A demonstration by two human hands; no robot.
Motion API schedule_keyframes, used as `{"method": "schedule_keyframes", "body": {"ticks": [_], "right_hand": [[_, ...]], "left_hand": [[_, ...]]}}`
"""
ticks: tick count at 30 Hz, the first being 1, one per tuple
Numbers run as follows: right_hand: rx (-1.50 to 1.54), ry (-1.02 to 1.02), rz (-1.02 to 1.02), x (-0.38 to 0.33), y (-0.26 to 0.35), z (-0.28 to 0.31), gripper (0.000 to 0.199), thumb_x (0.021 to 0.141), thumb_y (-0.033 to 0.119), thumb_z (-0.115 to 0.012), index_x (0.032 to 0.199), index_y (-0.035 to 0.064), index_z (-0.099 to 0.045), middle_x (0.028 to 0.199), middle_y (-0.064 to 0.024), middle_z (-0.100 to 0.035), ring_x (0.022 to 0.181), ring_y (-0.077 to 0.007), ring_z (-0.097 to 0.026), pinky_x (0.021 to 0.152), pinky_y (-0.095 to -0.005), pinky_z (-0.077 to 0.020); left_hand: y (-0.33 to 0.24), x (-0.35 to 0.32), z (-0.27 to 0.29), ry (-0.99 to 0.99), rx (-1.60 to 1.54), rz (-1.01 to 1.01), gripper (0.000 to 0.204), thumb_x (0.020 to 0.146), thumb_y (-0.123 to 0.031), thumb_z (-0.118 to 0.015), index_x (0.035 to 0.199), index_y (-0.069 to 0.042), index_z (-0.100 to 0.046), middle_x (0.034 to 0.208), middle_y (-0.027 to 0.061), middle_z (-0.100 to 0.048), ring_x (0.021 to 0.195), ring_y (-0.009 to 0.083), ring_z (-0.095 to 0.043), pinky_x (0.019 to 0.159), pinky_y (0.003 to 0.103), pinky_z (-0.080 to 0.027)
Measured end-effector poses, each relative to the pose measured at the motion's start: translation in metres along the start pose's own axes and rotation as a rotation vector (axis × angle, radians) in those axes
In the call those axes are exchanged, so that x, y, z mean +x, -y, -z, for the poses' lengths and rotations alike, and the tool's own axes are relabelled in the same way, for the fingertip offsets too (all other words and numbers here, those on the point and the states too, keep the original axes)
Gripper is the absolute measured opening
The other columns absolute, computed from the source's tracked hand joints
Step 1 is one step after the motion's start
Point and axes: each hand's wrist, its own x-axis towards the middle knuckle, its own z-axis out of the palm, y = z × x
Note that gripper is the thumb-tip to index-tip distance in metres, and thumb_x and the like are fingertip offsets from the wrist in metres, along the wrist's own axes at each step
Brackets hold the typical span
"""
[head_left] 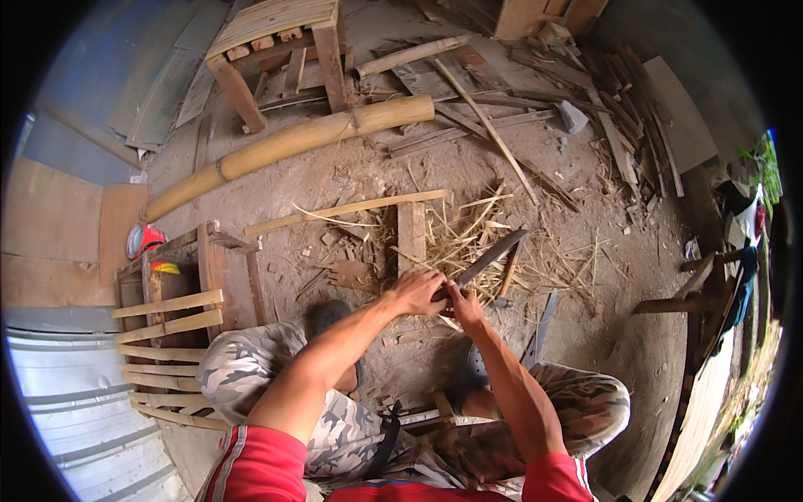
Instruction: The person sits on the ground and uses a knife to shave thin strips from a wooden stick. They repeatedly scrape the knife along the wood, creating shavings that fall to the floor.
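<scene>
My right hand [465, 308] is closed around the handle end of a machete [495, 254], whose dark blade slants up and to the right over the shavings. Right beside it, my left hand [415, 292] is bent with its fingers curled against the right hand; what they grip, if anything, is hidden. Just beyond the hands, a wooden block [411, 230] lies on the ground. Across its far end rests a long bamboo strip [351, 211]. A hammer-like tool with a wooden handle [509, 272] lies to the right, partly behind the blade.
Bamboo shavings [468, 238] litter the dirt floor. A thick bamboo pole [284, 151] and a wooden bench [280, 50] stand farther off. Slats lie over a wooden frame [171, 314] at left. A flat metal blade [545, 322] is near my right knee; scrap boards [623, 125] pile at right.
</scene>
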Motion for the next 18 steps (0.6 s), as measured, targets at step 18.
{"method": "schedule_keyframes", "body": {"ticks": [18], "right_hand": [[-0.503,-0.336,0.256,-0.007,-0.014,0.039,0.027,0.099,0.029,-0.053,0.092,0.0028,-0.054,0.07,-0.0076,-0.06,0.054,-0.016,-0.06,0.05,-0.0314,-0.0469]], "left_hand": [[0.304,-0.09,0.078,0.005,0.591,1.052,0.04,0.095,-0.018,-0.05,0.135,-0.013,-0.052,0.13,0.0075,-0.058,0.125,0.0256,-0.051,0.108,0.055,-0.032]]}}
